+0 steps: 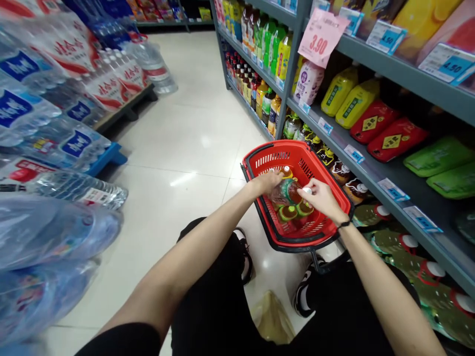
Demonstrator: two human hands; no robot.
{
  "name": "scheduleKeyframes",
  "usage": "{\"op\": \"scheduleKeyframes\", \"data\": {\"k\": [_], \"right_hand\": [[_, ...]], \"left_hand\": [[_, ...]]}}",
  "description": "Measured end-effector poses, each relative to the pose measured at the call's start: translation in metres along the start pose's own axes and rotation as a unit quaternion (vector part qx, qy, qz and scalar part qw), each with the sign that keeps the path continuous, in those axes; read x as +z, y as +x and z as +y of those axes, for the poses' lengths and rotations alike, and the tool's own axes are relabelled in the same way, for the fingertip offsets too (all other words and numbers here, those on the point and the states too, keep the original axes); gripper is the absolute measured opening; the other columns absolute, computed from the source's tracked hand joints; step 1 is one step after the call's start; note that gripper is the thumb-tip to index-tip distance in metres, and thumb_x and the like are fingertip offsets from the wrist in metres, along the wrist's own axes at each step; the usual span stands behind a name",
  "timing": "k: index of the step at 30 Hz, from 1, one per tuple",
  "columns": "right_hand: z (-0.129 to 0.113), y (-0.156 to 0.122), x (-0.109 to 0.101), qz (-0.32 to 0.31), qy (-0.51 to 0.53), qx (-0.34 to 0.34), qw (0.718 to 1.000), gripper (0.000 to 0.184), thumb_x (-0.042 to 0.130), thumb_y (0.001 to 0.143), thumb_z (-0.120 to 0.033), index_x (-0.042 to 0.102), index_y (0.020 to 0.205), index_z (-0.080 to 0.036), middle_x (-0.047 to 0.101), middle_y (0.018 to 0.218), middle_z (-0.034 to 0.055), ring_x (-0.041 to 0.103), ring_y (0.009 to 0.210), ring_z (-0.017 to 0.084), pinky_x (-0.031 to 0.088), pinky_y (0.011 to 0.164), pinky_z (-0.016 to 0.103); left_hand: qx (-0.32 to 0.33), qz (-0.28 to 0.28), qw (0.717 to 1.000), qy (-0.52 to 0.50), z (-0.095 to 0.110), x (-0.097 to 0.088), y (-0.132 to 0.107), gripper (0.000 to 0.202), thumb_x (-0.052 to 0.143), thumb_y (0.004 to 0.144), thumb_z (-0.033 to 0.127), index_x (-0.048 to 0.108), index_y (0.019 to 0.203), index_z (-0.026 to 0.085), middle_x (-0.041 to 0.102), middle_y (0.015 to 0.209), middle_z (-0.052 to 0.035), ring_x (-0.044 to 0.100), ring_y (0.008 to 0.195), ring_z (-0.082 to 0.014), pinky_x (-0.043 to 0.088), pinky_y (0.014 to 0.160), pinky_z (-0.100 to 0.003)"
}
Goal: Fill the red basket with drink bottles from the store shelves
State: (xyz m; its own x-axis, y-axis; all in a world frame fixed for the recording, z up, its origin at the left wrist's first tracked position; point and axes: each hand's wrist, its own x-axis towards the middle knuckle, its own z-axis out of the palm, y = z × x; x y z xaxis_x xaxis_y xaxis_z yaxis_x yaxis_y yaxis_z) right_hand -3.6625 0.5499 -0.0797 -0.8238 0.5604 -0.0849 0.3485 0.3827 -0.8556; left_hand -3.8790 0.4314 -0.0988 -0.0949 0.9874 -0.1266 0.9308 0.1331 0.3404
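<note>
Bottle (288, 191) with green label and reddish-brown contents is held inside the red basket (322, 237), its long axis running crosswise, white cap toward the person's right and base toward the left. Right hand (319, 198) pinches the cap end between thumb and fingers; left hand (267, 182) has its fingers bent at the base end, though whether they close on the plastic cannot be told. Basket, black-rimmed and slotted, is positioned before the person's knees, alongside grey shelving (404, 75). Floor (193, 133) is of pale, glossy tile with visible joints and reflected light; an aisle extends ahead to further stocked shelves. Left side carries stacked packs of bottled water (87, 143), blurred toward the near edge. Count in basket: the one handled bottle, plus at least three others, one with a white cap (286, 169) and two with yellow-green caps (292, 208); anything beneath is hidden. Count on the middle shelf nearby: two yellow containers (351, 101), two red containers (389, 131) and two green containers (441, 165), laid down. One pink price sign (321, 39) hangs above. One dark band (344, 224) encircles the right wrist. Two black-and-white shoes (303, 291) show below.
</note>
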Motion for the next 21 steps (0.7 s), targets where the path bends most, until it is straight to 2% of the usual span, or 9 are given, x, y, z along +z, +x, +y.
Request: {"op": "scheduleKeyframes", "data": {"k": [2,5,7,9,12,15,21], "right_hand": [[-0.020,0.022,0.029,0.016,-0.048,0.025,0.998,0.031,0.073,0.087,-0.047,0.053,0.080,-0.025,0.068,0.054,-0.0024,0.063,0.042,0.017,0.045,0.039,0.024],[-0.033,0.057,0.063,0.003,-0.099,0.085,0.991,0.026,0.069,0.087,-0.037,0.054,0.071,-0.024,0.066,0.047,0.0006,0.067,0.043,0.019,0.050,0.043,0.023],[-0.027,0.076,0.082,-0.008,-0.104,0.113,0.988,0.028,0.067,0.089,-0.034,0.057,0.065,-0.023,0.067,0.047,0.0037,0.070,0.046,0.020,0.054,0.048,0.023],[-0.015,0.090,0.098,-0.018,-0.104,0.134,0.985,0.030,0.066,0.090,-0.033,0.060,0.063,-0.022,0.070,0.049,0.0063,0.073,0.050,0.020,0.057,0.053,0.023],[0.004,0.109,0.120,-0.026,-0.116,0.151,0.981,0.033,0.065,0.091,-0.033,0.065,0.061,-0.020,0.074,0.055,0.0095,0.079,0.062,0.021,0.060,0.064,0.021],[0.018,0.130,0.137,-0.024,-0.140,0.160,0.977,0.033,0.065,0.091,-0.031,0.068,0.061,-0.018,0.076,0.060,0.0116,0.081,0.074,0.022,0.059,0.073,0.020],[0.031,0.167,0.159,-0.017,-0.187,0.168,0.968,0.029,0.063,0.097,-0.038,0.076,0.090,-0.013,0.081,0.072,0.0129,0.081,0.076,0.022,0.057,0.071,0.021]], "left_hand": [[-0.099,0.010,0.994,0.038,-0.010,-0.016,-0.008,0.052,0.068,0.087,0.016,0.056,0.136,0.003,0.061,0.138,-0.0287,0.057,0.134,-0.0358,0.048,0.113,-0.046],[-0.201,0.020,0.977,0.062,-0.023,-0.035,-0.022,0.046,0.041,0.101,0.016,0.050,0.142,-0.003,0.053,0.143,-0.0364,0.054,0.136,-0.0412,0.051,0.108,-0.055],[-0.253,0.001,0.965,0.068,-0.030,-0.040,-0.028,0.046,0.038,0.101,0.016,0.052,0.140,-0.004,0.053,0.142,-0.0392,0.055,0.133,-0.0439,0.055,0.101,-0.057],[-0.285,-0.030,0.956,0.067,-0.034,-0.038,-0.030,0.044,0.044,0.100,0.017,0.057,0.136,-0.005,0.055,0.141,-0.0401,0.057,0.132,-0.0447,0.058,0.097,-0.055],[-0.296,-0.067,0.951,0.057,-0.035,-0.033,-0.027,0.043,0.052,0.098,0.018,0.062,0.135,-0.002,0.062,0.137,-0.0358,0.063,0.130,-0.0408,0.058,0.100,-0.048],[-0.274,-0.090,0.957,0.035,-0.030,-0.029,-0.024,0.041,0.056,0.098,0.021,0.067,0.134,0.004,0.071,0.130,-0.0282,0.070,0.124,-0.0349,0.059,0.101,-0.042],[-0.267,-0.106,0.958,0.001,-0.018,-0.024,-0.019,0.038,0.061,0.095,0.021,0.070,0.129,0.006,0.074,0.129,-0.0277,0.073,0.121,-0.0352,0.060,0.100,-0.046]]}}
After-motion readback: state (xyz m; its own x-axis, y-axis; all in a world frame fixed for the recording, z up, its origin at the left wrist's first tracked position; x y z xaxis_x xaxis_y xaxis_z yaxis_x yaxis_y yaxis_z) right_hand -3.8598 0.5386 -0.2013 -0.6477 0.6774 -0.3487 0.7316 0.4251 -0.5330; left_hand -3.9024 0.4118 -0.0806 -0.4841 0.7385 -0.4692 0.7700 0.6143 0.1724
